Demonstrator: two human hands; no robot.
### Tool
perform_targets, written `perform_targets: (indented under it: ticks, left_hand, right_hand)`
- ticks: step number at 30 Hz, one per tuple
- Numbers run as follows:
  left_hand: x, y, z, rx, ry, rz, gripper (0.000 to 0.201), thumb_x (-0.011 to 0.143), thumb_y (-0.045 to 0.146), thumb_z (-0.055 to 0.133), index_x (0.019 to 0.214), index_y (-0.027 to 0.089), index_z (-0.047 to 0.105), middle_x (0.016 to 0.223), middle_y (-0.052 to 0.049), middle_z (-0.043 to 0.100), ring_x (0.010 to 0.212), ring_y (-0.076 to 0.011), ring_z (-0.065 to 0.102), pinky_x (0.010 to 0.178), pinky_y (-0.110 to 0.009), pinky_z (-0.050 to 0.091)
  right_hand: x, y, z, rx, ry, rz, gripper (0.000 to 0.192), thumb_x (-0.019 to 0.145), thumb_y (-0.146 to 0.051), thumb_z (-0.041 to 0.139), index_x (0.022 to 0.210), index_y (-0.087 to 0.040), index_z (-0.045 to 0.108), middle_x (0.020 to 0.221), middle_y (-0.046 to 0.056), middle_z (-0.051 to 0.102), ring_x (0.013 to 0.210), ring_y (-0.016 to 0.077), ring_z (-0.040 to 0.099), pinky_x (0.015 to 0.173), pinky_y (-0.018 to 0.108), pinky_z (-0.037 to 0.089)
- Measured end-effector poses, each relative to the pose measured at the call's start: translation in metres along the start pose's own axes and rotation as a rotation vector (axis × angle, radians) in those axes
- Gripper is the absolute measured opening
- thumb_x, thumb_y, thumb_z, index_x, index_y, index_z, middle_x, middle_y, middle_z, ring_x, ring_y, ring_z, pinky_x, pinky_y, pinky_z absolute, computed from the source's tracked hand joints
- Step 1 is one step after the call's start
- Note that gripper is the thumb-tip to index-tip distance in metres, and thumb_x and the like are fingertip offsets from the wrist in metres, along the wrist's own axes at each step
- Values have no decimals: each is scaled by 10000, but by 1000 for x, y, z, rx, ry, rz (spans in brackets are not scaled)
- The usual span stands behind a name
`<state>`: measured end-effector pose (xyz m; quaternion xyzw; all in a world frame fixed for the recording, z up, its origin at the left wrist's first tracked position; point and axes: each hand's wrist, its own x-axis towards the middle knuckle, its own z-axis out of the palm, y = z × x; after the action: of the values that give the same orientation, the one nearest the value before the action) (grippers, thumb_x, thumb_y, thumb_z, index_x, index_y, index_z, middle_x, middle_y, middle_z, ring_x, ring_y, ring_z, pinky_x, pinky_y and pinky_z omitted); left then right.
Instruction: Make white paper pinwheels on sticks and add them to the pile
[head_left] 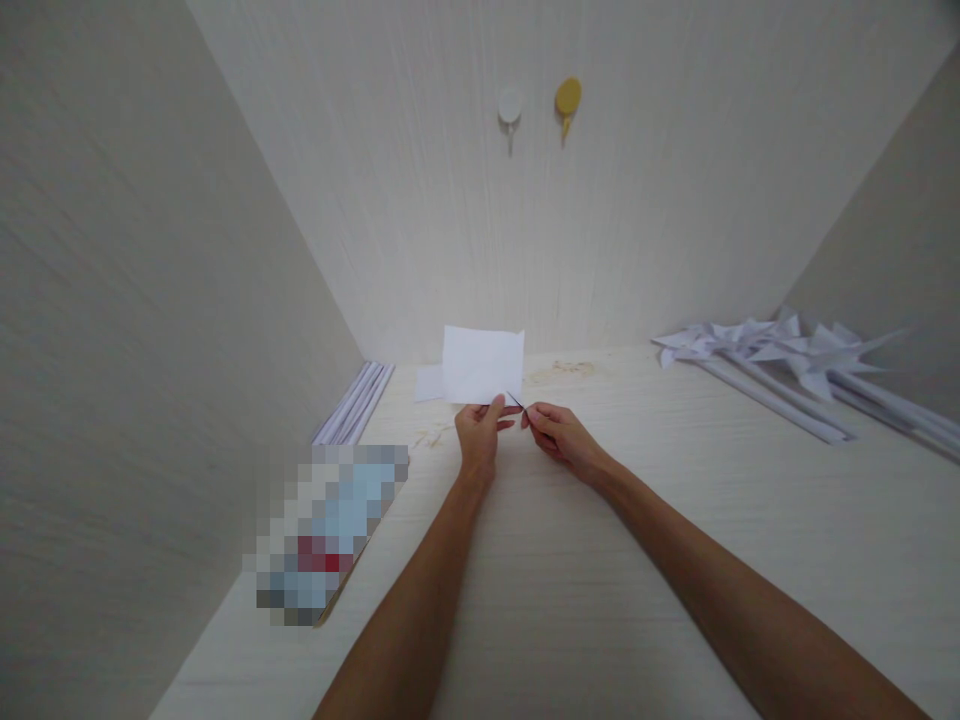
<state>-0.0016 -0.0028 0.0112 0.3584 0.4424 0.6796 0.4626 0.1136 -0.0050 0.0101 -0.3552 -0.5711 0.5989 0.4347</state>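
Note:
My left hand (478,432) pinches the lower edge of a white sheet of paper (484,365), thumb on the near face and fingers behind it. The sheet stands tilted up, facing me. Close by on the right, my right hand (559,435) is closed around a thin, dark, pointed tool (516,401). Its tip reaches the sheet's lower right corner; its kind is too small to make out. Behind the sheet, to the left, a second piece of white paper (429,384) lies on the table, partly hidden.
Rolled white paper sticks (354,403) lie at the left wall. Folded paper pinwheels (810,355) on paper sticks are heaped at the right. A blurred-out flat object (337,535) rests at the near left of the pale table (555,600). White (510,105) and yellow (568,97) hooks are on the back wall.

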Motion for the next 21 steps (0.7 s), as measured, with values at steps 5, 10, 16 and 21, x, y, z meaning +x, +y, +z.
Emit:
perform_targets:
  ticks: [5,10,16,21]
  left_hand:
    - [1,0,-1,-37,26,-13,203,569,279,653,623,105,563,610,-45,636,577,-152,631,491,-215,456]
    - [3,1,-1,-132,115,-62,229,571,300,661,616,110,540,562,-16,603,544,-128,613,500,-212,458]
    - [4,0,-1,-160,113,-60,251,534,283,697,627,86,571,572,-16,600,500,-92,570,501,-210,467]
    - [4,0,-1,-170,100,-50,241,527,266,703,614,77,582,560,-10,593,485,-76,549,521,-217,481]
  right_hand:
    - [0,1,0,-4,2,1,232,697,-399,487,658,-171,474,353,-117,261,309,32,165,325,189,82]
    - [1,1,0,-32,19,4,219,700,-379,483,638,-170,472,351,-116,260,306,32,174,323,188,93]
    - [2,2,0,-46,32,8,211,709,-366,467,637,-169,475,342,-116,261,299,33,177,319,186,96]
    - [1,2,0,-46,29,6,209,705,-368,467,641,-169,474,345,-116,271,298,29,176,317,185,95]
